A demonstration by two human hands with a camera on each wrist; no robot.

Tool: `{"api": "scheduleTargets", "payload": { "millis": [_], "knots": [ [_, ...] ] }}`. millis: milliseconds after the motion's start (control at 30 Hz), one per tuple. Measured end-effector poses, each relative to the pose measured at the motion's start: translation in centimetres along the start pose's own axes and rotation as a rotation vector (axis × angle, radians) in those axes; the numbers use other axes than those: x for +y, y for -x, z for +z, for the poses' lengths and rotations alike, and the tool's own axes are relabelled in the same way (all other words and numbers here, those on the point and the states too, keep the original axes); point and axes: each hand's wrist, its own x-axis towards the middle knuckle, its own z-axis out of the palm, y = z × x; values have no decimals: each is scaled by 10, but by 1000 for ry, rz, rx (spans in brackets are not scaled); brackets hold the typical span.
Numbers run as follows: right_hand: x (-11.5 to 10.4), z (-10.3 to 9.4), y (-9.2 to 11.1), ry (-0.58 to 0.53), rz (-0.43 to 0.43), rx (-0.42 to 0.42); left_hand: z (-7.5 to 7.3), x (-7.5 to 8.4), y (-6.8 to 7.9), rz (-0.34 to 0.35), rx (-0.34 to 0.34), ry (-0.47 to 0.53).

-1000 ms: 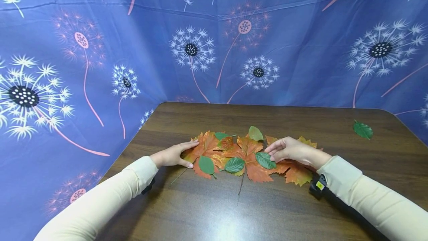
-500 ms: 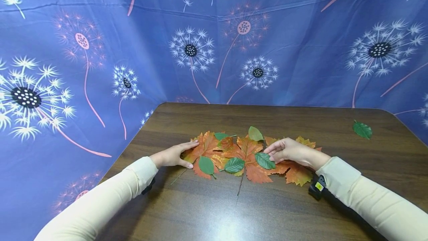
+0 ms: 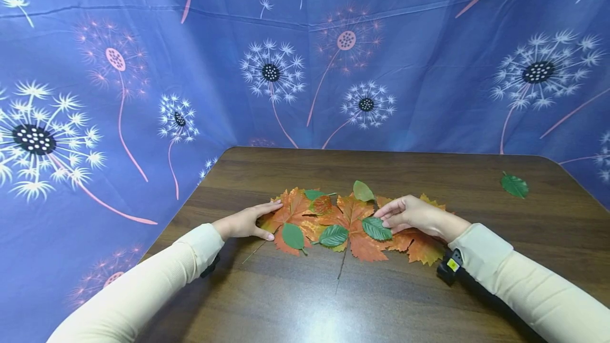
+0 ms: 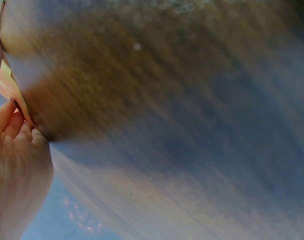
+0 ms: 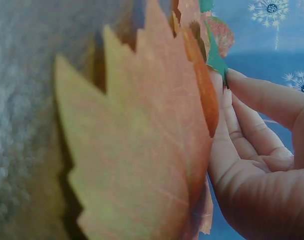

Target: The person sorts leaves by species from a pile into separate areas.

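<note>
In the head view, my left hand rests at the left end of a row of orange autumn leaves, fingers and thumb spread over the edge of an orange maple leaf. The left wrist view shows its fingers against that leaf's edge. My right hand pinches the tip of a dark green leaf lying over the orange ones. Up close, its thumb and fingertips meet at the green leaf. Another green leaf lies at mid-row, and a smoother one sits near my left thumb.
A single green leaf lies apart at the back right of the brown wooden table. A pale green leaf tops the row's back edge. A blue dandelion-print cloth hangs behind and to the left.
Both hands stay in place on the leaves. The head view shifts slightly; the leaves keep their arrangement.
</note>
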Motion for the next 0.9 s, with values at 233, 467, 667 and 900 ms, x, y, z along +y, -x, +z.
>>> {"api": "scheduleTargets", "payload": {
  "millis": [233, 467, 667, 900],
  "knots": [
    [-3, 0, 2, -15, 2, 2, 0, 0, 1, 12, 10, -3],
    [-10, -1, 4, -4, -15, 30, 0, 1, 0, -15, 2, 16],
    [-12, 0, 5, -13, -27, 61, 1, -3, -1, 4, 1, -3],
    [-13, 1, 3, 7, -50, 98, 1, -2, 0, 6, -3, 37]
  ]
}}
